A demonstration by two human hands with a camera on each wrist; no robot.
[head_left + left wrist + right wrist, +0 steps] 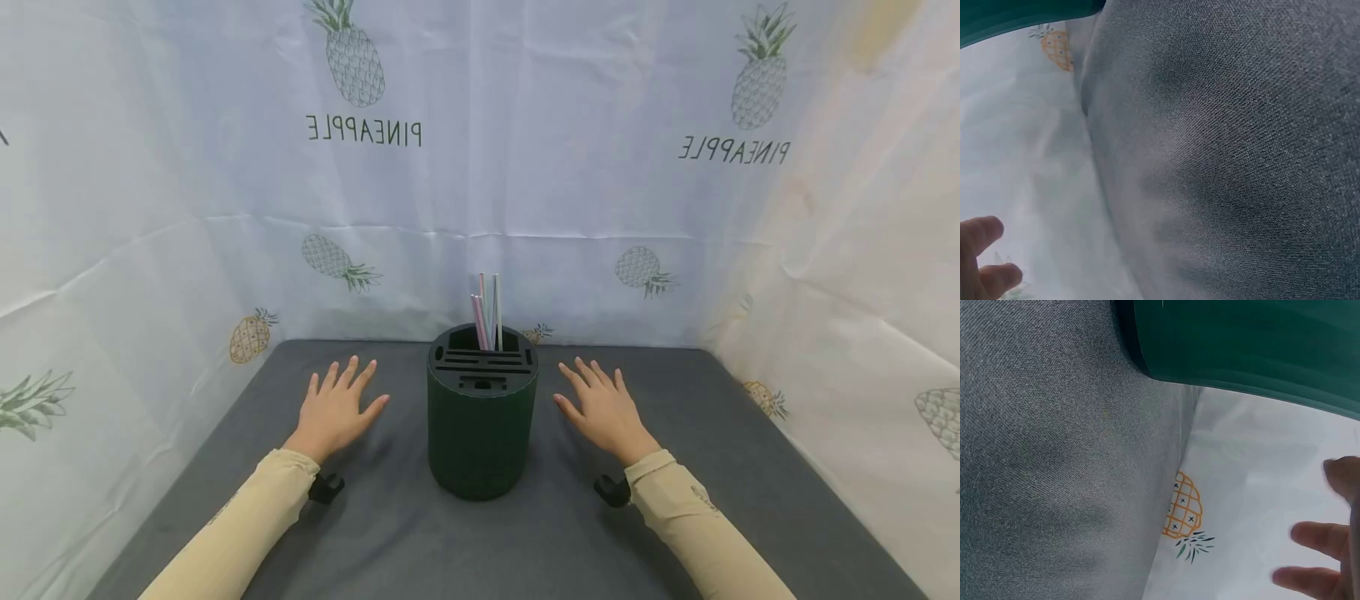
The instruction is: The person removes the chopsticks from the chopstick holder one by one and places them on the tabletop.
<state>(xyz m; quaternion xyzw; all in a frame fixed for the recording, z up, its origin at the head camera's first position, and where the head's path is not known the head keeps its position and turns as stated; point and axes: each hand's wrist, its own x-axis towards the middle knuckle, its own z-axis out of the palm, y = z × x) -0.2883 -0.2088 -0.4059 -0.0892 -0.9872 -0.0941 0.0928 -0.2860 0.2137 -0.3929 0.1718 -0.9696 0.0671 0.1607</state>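
Observation:
A dark green cylindrical holder (482, 446) stands upright mid-table, its black top (483, 360) cut with slots and a larger opening at the back. Several thin pastel sticks (487, 312), like straws, poke up out of that opening. To the left of the holder, my left hand (335, 414) is held with fingers spread, touching nothing. My right hand (602, 410) mirrors it on the other side, fingers spread and apart from the holder. In the right wrist view the holder's green side (1254, 347) fills the top, with a few fingertips at the right edge.
Dark grey cloth covers the table (390, 550). White curtain fabric (480, 183) printed with pineapples encloses it at the back and both sides. Each wrist wears a small black device, one below the left hand (327, 488) and one below the right.

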